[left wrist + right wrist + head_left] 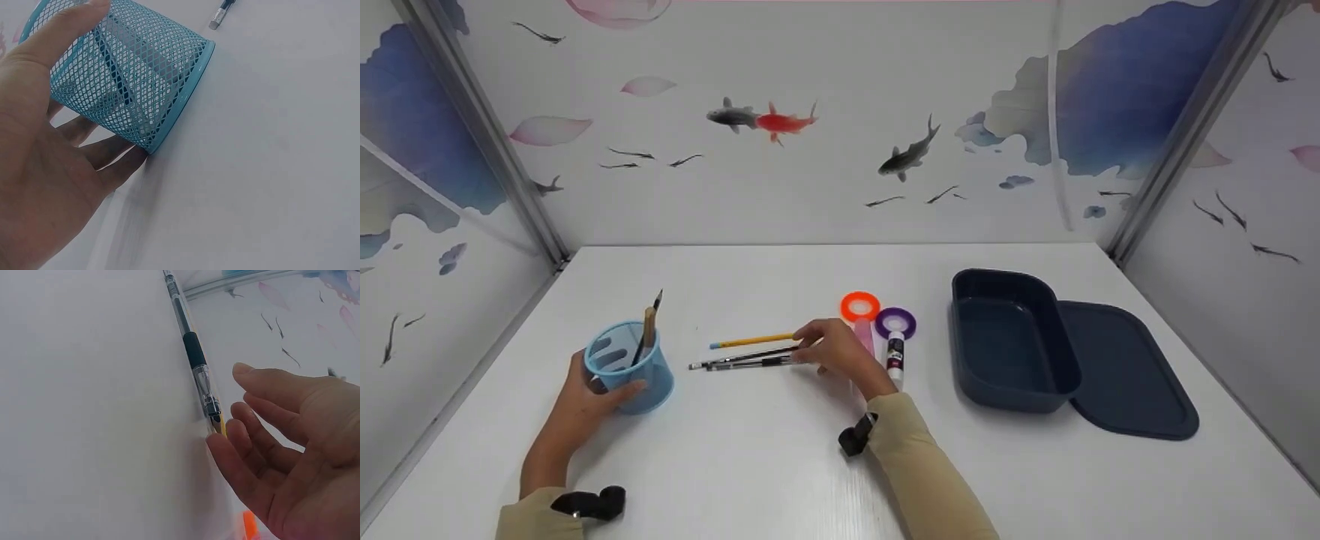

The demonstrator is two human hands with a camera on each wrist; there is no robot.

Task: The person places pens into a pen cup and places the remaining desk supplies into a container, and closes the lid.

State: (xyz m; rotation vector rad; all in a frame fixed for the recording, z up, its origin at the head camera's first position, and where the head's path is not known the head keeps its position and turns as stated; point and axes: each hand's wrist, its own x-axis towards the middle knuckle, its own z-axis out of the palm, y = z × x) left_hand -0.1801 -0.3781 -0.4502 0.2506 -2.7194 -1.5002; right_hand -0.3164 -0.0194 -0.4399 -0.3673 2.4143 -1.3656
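Observation:
My left hand grips a light blue mesh pen cup, thumb on the near side and fingers around the far side. In the left wrist view, the mesh cup shows dark slim shapes through its wall. A wooden-handled tool and a dark pencil stick out over its rim. At mid-table, my right hand hovers with loosely bent fingers at the ends of a yellow pencil, a dark pencil and a clear gel pen. Thumb and fingers are apart in the right wrist view.
Right of the right hand lie an orange ring, a purple ring, a pink stick-like item and a white glue stick. Farther right, a navy box overlaps its lid. Printed wall panels enclose the table.

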